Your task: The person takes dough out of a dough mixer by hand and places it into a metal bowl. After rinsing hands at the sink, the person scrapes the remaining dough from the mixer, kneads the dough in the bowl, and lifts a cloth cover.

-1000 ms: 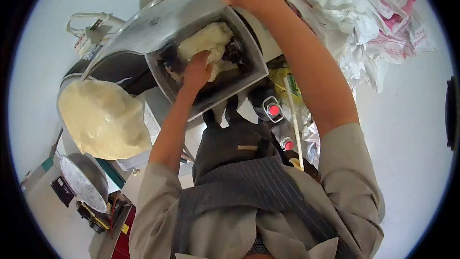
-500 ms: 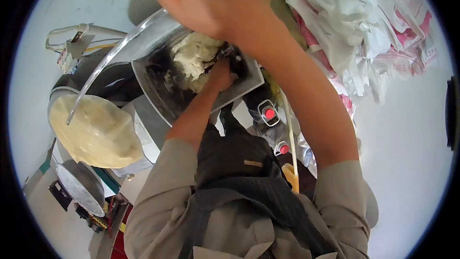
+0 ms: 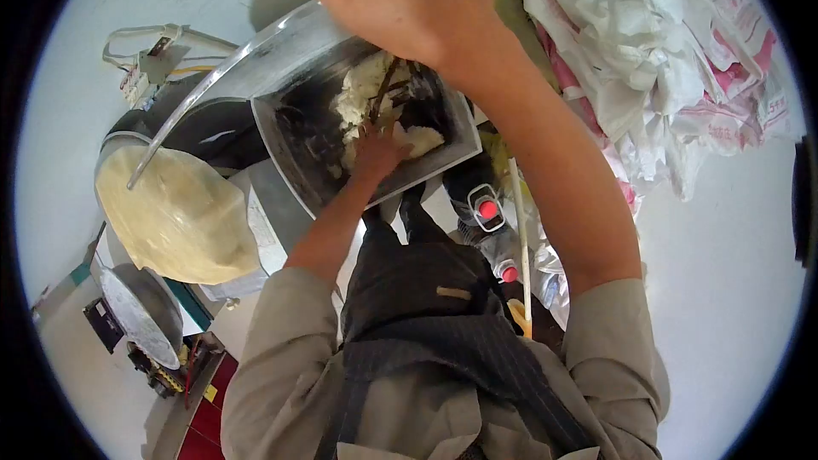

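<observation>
Below right hand [image 3: 405, 0]: left hand [image 3: 380, 153] spreading fingers across lumpy pale dough [image 3: 352, 109] in grey metal trough [image 3: 456, 159]
Right grip: cannot tell
Dough: apparently being loosened; next needing grasp

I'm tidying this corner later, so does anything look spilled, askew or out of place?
Mainly the white sacks, crumpled in a loose heap at the right rather than folded. Pale smears also mark the dark inside of the metal trough beside the dough, though that is probably ordinary residue. I see no clear damage.
</observation>
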Action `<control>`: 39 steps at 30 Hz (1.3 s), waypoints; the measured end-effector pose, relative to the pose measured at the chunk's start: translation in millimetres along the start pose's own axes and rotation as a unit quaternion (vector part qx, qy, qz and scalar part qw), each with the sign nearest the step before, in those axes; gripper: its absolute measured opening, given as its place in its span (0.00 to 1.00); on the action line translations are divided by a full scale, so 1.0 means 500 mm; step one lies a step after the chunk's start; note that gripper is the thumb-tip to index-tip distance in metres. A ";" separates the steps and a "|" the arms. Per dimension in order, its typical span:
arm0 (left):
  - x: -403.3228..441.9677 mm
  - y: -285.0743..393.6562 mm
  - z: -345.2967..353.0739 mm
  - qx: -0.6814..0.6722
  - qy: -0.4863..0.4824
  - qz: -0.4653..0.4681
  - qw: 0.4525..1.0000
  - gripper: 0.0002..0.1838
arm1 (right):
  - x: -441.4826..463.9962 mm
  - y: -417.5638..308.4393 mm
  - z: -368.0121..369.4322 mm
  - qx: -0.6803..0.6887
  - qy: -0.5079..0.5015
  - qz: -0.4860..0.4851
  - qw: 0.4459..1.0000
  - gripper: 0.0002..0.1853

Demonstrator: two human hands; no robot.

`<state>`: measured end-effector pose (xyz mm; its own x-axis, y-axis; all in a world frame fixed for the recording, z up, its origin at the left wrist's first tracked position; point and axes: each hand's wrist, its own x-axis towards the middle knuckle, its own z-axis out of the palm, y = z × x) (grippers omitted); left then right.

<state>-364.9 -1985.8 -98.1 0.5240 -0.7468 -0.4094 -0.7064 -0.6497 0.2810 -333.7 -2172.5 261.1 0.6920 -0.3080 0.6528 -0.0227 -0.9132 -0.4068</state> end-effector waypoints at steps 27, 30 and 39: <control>0.035 0.126 -0.034 0.007 -0.031 0.083 0.996 0.56 | -0.021 -0.011 -0.016 -0.045 0.029 -0.038 0.998 0.15; 0.110 0.137 0.084 -0.065 0.006 0.148 0.987 0.56 | -0.026 -0.008 -0.007 -0.055 0.015 -0.027 0.998 0.14; -0.008 0.107 -0.138 0.058 -0.211 0.033 0.975 0.55 | -0.045 -0.020 -0.025 -0.068 0.015 -0.042 0.997 0.14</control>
<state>-372.0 -2027.4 -21.4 0.2505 -0.6450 -0.7220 -0.7939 -0.5637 0.2280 -357.8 -2160.0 258.5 0.6744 -0.2357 0.6997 -0.0651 -0.9630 -0.2616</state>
